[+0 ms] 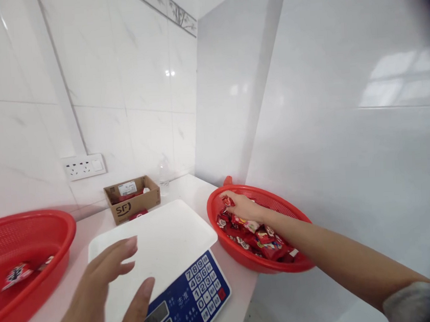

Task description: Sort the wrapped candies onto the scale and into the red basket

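Observation:
My right hand [244,207] reaches into the red basket [240,265] on the right, its fingers closed on a small red candy packet [227,201] near the basket's far left rim. Several more red wrapped packets [270,245] lie under and around that hand. Over the front left of the white digital scale [157,238] hovers my left hand [102,296], thumb and fingers apart, nothing in it. The blue keypad panel [205,284] of the scale faces me, and its displays are partly hidden by my left hand.
At the left edge stands another red basket [64,240] with a few packets inside. A small cardboard box [139,204] and a clear bottle [163,174] sit behind the scale. Tiled wall and a socket panel [85,166] rise behind; a grey wall borders the right basket.

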`<state>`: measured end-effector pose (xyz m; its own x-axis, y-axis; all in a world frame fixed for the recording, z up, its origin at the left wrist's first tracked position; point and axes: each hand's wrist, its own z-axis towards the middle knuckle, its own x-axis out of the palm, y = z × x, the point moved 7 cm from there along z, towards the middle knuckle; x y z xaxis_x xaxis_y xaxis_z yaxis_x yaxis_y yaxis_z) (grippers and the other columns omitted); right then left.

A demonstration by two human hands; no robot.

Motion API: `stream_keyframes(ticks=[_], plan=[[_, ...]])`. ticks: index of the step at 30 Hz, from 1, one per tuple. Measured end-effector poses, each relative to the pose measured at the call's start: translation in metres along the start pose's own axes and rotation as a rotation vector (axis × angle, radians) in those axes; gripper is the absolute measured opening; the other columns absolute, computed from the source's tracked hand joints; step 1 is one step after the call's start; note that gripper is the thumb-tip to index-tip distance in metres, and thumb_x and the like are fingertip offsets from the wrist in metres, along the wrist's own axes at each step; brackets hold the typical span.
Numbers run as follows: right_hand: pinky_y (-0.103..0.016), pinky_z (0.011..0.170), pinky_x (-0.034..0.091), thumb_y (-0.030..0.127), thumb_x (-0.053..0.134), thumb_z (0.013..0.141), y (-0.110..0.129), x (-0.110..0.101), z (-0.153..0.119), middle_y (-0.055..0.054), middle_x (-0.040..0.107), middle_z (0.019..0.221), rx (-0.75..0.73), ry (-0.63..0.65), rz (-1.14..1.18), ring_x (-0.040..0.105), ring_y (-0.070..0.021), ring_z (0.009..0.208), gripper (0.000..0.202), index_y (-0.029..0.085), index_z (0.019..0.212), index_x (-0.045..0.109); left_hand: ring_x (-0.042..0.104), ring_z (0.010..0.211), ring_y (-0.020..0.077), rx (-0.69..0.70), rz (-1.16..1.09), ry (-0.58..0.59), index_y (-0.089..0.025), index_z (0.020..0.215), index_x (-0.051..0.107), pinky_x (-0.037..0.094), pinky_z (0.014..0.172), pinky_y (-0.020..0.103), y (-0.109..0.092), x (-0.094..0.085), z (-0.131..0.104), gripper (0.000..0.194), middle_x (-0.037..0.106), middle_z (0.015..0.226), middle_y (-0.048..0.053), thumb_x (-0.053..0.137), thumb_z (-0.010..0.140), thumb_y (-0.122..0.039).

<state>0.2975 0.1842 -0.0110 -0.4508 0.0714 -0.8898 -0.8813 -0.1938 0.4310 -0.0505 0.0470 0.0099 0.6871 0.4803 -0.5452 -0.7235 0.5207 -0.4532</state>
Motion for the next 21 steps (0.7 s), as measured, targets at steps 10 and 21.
stream_keyframes(ticks=[10,21], plan=[[-0.032,0.083,0.053,0.034,0.060,0.084,0.129,0.034,-0.008,-0.010,0.047,0.136,-0.233,0.349,0.435,0.060,-0.0200,0.106,0.069,0.027,0.143,0.024,0.053,0.119,0.0280,0.057,0.197,0.281,-0.031,0.133,0.041,0.056,0.083,0.040,-0.024,0.023,0.012,0.045,0.046,0.140,0.007,0.042,0.090,-0.043],[-0.043,0.111,0.024,0.021,0.057,0.085,-0.001,0.007,0.028,-0.013,0.043,0.141,-0.018,0.023,-0.050,0.035,-0.0289,0.131,0.052,0.016,0.134,0.043,0.023,0.137,0.0335,0.150,0.328,0.587,-0.027,0.135,0.046,0.031,0.104,0.058,0.010,0.074,-0.002,0.050,0.039,0.146,0.005,0.042,0.089,-0.047]])
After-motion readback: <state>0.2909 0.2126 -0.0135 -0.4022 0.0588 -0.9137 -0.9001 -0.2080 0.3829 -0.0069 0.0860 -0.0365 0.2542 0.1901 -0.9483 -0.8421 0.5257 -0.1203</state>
